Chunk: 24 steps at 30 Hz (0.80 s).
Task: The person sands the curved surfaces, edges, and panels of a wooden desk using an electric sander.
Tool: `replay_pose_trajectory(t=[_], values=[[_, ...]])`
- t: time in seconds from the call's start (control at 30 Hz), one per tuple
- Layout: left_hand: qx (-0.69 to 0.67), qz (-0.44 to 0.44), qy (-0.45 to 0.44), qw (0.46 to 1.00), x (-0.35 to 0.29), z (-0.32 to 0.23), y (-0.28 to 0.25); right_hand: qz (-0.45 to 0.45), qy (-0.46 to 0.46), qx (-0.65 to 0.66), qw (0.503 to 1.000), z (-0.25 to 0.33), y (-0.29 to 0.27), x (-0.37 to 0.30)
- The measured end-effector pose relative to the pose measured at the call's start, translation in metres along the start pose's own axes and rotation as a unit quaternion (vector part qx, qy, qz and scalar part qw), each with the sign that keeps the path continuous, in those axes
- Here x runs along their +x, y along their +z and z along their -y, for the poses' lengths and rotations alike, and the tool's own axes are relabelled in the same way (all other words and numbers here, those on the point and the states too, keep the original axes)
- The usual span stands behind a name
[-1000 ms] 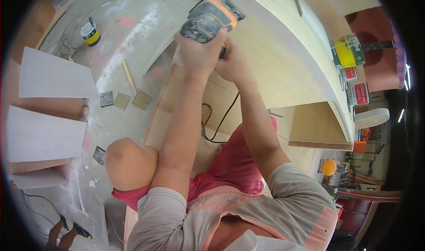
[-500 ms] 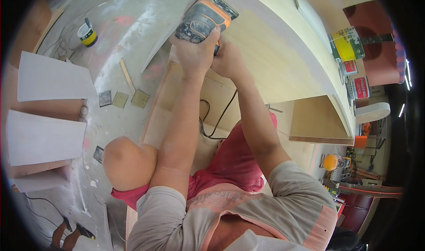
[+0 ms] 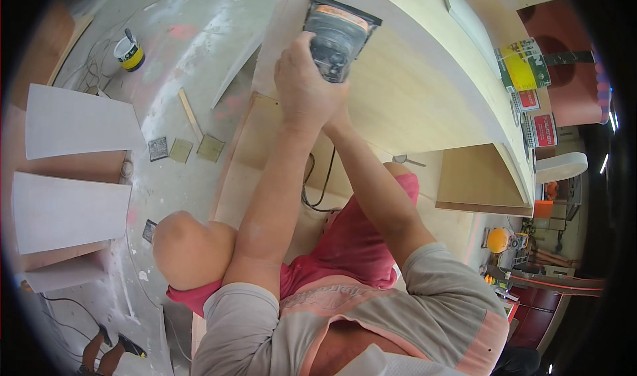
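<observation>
A sander (image 3: 335, 41) on the pale panel (image 3: 405, 91)

I see the left hand (image 3: 302, 87) grasping the sander. The right hand (image 3: 341, 111) is mostly hidden; I cannot tell its grip. Left of the panel stands a small bucket (image 3: 129, 53).

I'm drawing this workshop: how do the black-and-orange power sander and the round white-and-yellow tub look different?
The black-and-orange power sander is gripped in the left hand; the round white-and-yellow tub stands on the grey floor. The sander has a flat plate with straight edges; the tub has a round rim. Both have dark parts.
</observation>
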State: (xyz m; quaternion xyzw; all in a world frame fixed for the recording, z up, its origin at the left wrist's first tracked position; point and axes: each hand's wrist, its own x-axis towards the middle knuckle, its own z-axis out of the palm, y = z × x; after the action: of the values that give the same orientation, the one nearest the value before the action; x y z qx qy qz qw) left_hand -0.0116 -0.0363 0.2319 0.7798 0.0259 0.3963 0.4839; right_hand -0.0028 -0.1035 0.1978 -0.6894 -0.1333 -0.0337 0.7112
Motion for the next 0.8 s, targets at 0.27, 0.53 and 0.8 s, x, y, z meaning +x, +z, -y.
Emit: replay_pose_trajectory(t=[0.27, 0.53, 0.8], values=[[-0.024, 0.03, -0.111, 0.993, 0.014, 0.03, -0.022, 0.075, -0.02, -0.089, 0.993, -0.01, 0.028, 0.011], [-0.018, -0.016, 0.035, 0.999, 0.029, 0.031, -0.026, 0.007, -0.09, -0.054, 0.994, -0.016, 0.04, 0.024], [0.011, -0.003, -0.004, 1.0, 0.003, 0.038, -0.014, -0.01, -0.091, -0.076, 0.993, -0.016, 0.043, 0.015]])
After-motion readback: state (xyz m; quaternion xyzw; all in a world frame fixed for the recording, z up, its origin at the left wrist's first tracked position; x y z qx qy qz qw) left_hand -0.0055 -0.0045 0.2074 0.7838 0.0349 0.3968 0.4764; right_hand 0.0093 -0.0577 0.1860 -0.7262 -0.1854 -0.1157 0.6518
